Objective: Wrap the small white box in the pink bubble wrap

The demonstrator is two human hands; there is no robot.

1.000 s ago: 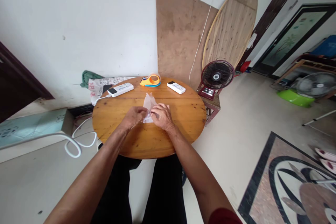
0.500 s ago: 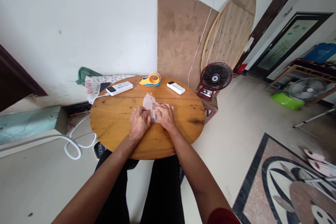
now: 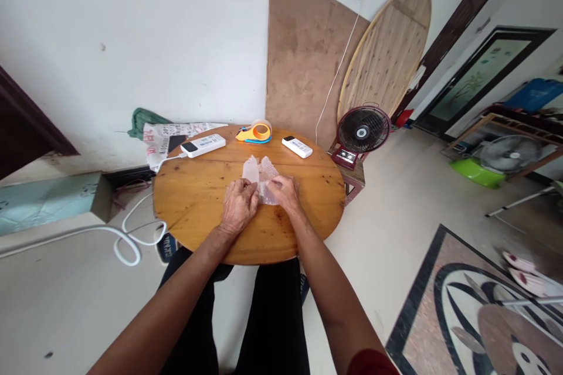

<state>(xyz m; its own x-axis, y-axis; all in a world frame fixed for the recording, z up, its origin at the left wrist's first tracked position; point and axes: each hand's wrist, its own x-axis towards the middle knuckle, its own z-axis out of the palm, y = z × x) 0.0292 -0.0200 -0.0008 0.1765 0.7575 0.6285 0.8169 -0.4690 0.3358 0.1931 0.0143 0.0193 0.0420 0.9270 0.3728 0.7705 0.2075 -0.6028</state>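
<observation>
A crumpled, see-through plastic wrap (image 3: 266, 171) lies near the middle of the round wooden table (image 3: 197, 211). My left hand (image 3: 240, 202) has its fingers bent and pinched on the wrap's left edge. On the right side, my right hand (image 3: 287, 192) pinches the same wrap between thumb and fingers. Behind the hands, near the table's far edge, are an orange and blue tape dispenser (image 3: 255, 132), a white power bank (image 3: 203, 145) with a white cable plugged in at the left, and a second white device (image 3: 297, 146) at the right.
A dark red fan (image 3: 362, 130) stands on a wooden stool (image 3: 352, 176) beside the table's right edge. The white cable (image 3: 132, 246) loops down at the left. Brown board (image 3: 303, 53) and a round wooden top (image 3: 387, 47) lean on the wall behind.
The plastic wrap is spread wider, with its right part now unfolded upward. My right hand has shifted slightly right, away from my left hand. The whole view has shifted a little.
</observation>
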